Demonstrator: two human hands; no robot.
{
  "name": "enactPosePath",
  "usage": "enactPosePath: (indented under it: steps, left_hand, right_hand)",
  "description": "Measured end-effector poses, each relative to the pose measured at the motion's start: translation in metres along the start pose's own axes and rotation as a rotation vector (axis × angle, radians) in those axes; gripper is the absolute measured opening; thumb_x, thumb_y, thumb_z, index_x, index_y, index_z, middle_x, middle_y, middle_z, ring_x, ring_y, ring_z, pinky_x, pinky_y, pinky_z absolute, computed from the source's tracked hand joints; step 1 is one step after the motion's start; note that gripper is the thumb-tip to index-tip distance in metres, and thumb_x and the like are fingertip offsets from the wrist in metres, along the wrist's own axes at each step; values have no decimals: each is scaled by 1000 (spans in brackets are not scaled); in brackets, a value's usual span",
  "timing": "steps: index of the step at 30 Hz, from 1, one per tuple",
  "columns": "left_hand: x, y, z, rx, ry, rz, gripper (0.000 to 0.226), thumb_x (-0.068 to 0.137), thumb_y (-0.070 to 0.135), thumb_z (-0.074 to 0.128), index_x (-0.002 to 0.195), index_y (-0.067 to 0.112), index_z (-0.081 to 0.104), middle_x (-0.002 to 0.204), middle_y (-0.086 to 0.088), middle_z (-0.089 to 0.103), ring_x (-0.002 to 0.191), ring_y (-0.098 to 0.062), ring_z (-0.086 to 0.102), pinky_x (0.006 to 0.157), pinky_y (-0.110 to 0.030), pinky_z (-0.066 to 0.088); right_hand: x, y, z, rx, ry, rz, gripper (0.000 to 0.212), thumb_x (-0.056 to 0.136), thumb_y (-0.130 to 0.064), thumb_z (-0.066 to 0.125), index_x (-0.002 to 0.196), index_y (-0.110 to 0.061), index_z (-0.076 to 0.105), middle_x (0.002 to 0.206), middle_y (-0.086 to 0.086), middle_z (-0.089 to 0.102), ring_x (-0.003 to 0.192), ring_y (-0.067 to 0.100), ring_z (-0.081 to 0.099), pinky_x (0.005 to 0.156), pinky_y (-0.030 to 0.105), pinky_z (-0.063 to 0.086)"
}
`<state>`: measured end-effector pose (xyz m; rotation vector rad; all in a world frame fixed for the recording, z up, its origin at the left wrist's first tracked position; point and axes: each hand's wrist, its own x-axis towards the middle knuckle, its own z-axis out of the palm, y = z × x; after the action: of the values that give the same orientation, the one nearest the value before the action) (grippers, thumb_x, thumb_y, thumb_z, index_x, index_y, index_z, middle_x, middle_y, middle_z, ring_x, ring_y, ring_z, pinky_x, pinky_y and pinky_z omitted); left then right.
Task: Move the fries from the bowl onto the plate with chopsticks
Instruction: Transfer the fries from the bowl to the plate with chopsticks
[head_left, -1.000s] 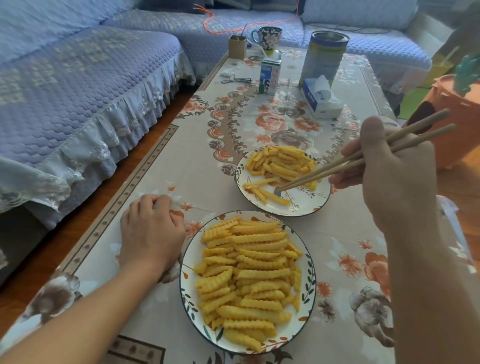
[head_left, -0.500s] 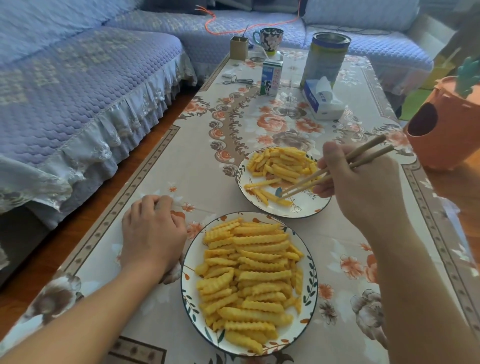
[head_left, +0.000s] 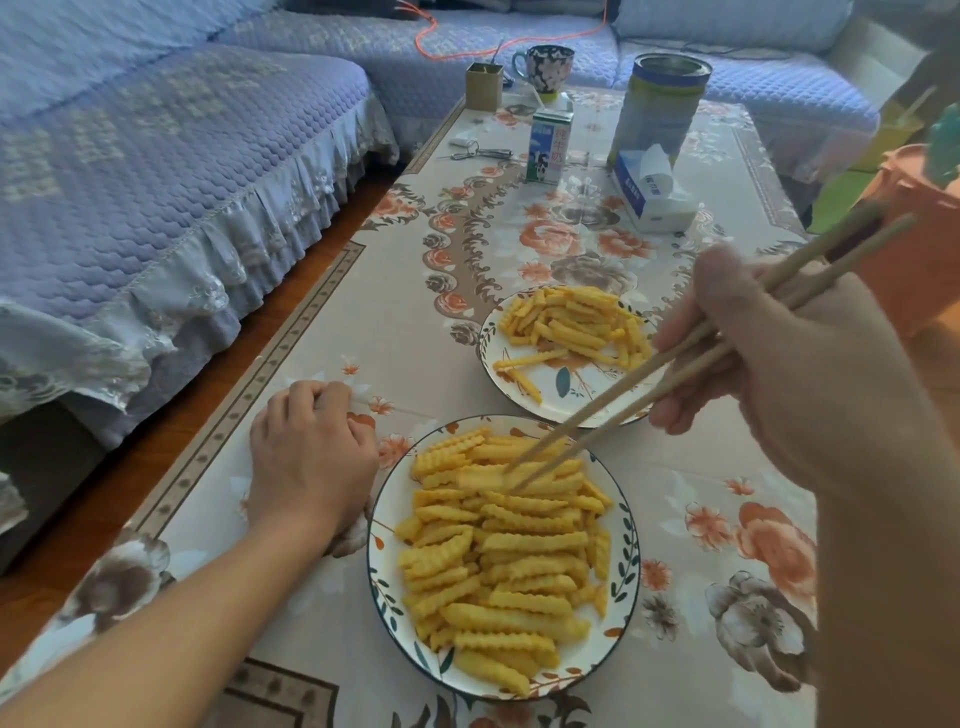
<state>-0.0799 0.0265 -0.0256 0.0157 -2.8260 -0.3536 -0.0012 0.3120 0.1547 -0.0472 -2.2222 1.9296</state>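
A near dish (head_left: 382, 545) with a leaf-patterned rim is piled with crinkle-cut fries (head_left: 519, 571). Beyond it to the right stands a smaller dish (head_left: 571, 397) with a thinner heap of fries (head_left: 571, 322) at its far side. My right hand (head_left: 779, 374) grips a pair of wooden chopsticks (head_left: 597, 406). Their tips reach down to the left into the fries at the far end of the near dish. I cannot tell whether a fry is pinched between them. My left hand (head_left: 311, 457) rests on the tablecloth just left of the near dish, with its fingers loosely curled and nothing in it.
Further up the floral tablecloth stand a milk carton (head_left: 550, 148), a tall tin (head_left: 660, 104), a tissue box (head_left: 649, 200), a mug (head_left: 545, 67) and a small box (head_left: 483, 85). A blue-covered sofa (head_left: 156, 182) runs along the left. An orange pot (head_left: 914, 260) sits at the right edge.
My right hand has brought the chopsticks back from the far dish, and their tips now dip into the near dish's fries. My left hand has stayed put.
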Motion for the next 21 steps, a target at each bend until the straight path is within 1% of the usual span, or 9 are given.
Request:
enactPosePath:
  steps: [2, 4, 7, 10, 12, 13, 16, 19, 21]
  left_hand:
    - [0, 0, 0, -10, 8, -2, 39, 82, 26, 40, 107, 11, 65, 112, -15, 60, 104, -37, 52, 92, -52, 44]
    - [-1, 1, -1, -15, 4, -9, 40, 82, 27, 40, 108, 11, 66, 113, -15, 60, 105, -37, 52, 93, -52, 44]
    - [0, 1, -1, -7, -10, -7, 38, 84, 26, 41, 109, 12, 65, 113, -15, 60, 105, -37, 52, 93, -52, 44]
    - [0, -1, 0, 4, -15, -9, 28, 87, 20, 52, 110, 11, 65, 114, -15, 60, 106, -37, 52, 93, -52, 44]
    - [0, -2, 2, 11, -11, -14, 27, 86, 18, 55, 111, 11, 64, 113, -15, 59, 105, -37, 52, 93, -52, 44]
    - [0, -2, 2, 10, -10, -14, 28, 86, 19, 53, 110, 11, 64, 113, -15, 59, 105, -37, 52, 92, -52, 44]
    - [1, 0, 1, 2, -10, -8, 37, 84, 26, 43, 110, 12, 64, 113, -15, 60, 104, -37, 52, 92, -52, 44]
    - [0, -1, 2, 4, -9, -13, 29, 87, 21, 50, 110, 11, 64, 114, -15, 60, 105, -37, 52, 93, -52, 44]
    - [0, -2, 3, 3, -6, -15, 26, 87, 19, 53, 110, 11, 64, 114, -15, 59, 105, -37, 51, 93, -52, 44]
  right_hand:
    - [-6, -3, 5, -67, -129, 28, 51, 87, -47, 53, 66, -2, 67, 51, 20, 62, 43, 38, 64, 42, 40, 56]
    - [-8, -2, 8, -146, -190, 50, 51, 84, -50, 54, 67, -3, 66, 52, 20, 63, 44, 35, 66, 43, 40, 57]
    - [-8, -1, 9, -228, -233, 67, 47, 82, -51, 56, 68, -8, 68, 56, 20, 65, 46, 33, 68, 45, 37, 57]
    - [-8, -1, 7, -267, -261, 54, 39, 80, -49, 61, 67, -13, 68, 56, 16, 66, 47, 30, 69, 47, 32, 57]
    - [-9, -3, 4, -274, -266, 42, 36, 79, -46, 64, 66, -12, 67, 55, 15, 66, 46, 28, 69, 47, 31, 56]
    - [-9, -5, 1, -268, -254, 34, 36, 79, -44, 65, 66, -11, 67, 54, 15, 65, 45, 28, 68, 46, 30, 56]
    - [-7, -7, -5, -226, -130, -24, 35, 86, -36, 64, 70, -5, 68, 53, 17, 64, 44, 30, 66, 44, 33, 57]
    - [6, 10, -10, -183, 135, -88, 36, 101, -29, 58, 76, -7, 69, 56, 12, 67, 46, 28, 68, 48, 37, 60]
    - [16, 26, -10, -203, 249, -97, 36, 105, -32, 54, 80, -13, 71, 59, 6, 70, 52, 25, 71, 54, 36, 62]
